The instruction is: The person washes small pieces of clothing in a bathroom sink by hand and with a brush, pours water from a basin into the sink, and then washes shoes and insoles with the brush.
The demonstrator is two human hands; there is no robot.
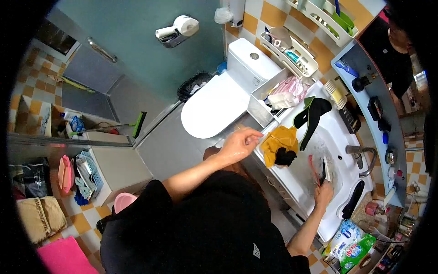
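Note:
My right hand (324,194) is down in the white sink (301,194), closed around a narrow black-and-white item (325,171) that looks like a brush. A thin red strip (314,166) lies beside it; whether they are joined I cannot tell. My left hand (239,144), wet, hovers left of the sink with loosely bent fingers and nothing visible in them. Close to it, a mustard-yellow cloth (279,141) with a small black cloth (285,157) lies on the sink's edge. Black insoles with green edging (315,119) rest across the basin's far side.
A curved faucet (367,157) rises at the sink's right. A long black object (353,201) lies on the near right rim, above a wipes pack (351,246). The toilet (214,107) and a bin (194,86) stand left; a shelf (365,100) runs along the mirror.

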